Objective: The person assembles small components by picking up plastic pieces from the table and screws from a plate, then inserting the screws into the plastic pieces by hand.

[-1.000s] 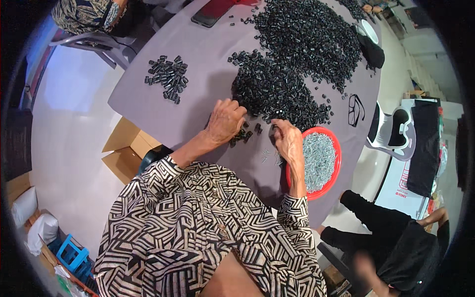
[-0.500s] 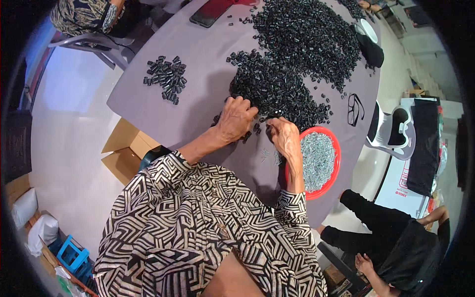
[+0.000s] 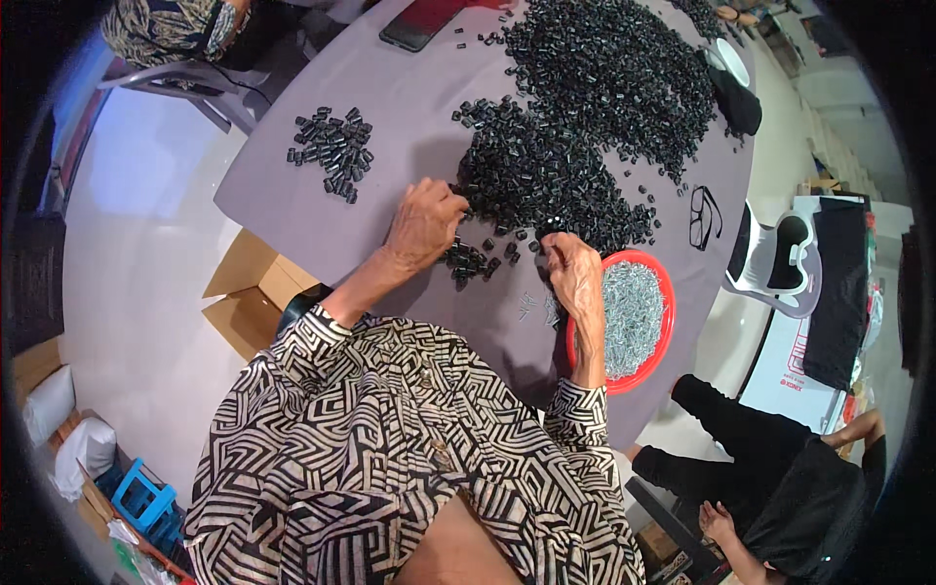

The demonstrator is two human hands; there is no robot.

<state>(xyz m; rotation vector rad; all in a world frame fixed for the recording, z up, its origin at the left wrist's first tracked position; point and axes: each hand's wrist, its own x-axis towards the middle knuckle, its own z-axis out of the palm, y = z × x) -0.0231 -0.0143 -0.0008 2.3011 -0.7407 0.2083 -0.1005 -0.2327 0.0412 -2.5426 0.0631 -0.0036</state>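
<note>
Fingers of your left hand curl shut on small black plastic pieces at frame centre, right hand pinched; a sweep could knock the red round bowl.

An open brown cardboard box is sitting on the pale floor just beside the near edge of the grey table, its flaps spreading outward. A dark phone with a black screen is lying flat at the table's far edge. White filled bags are resting on the floor at the lower left. A white panel with a small red label is standing at the right.
</note>
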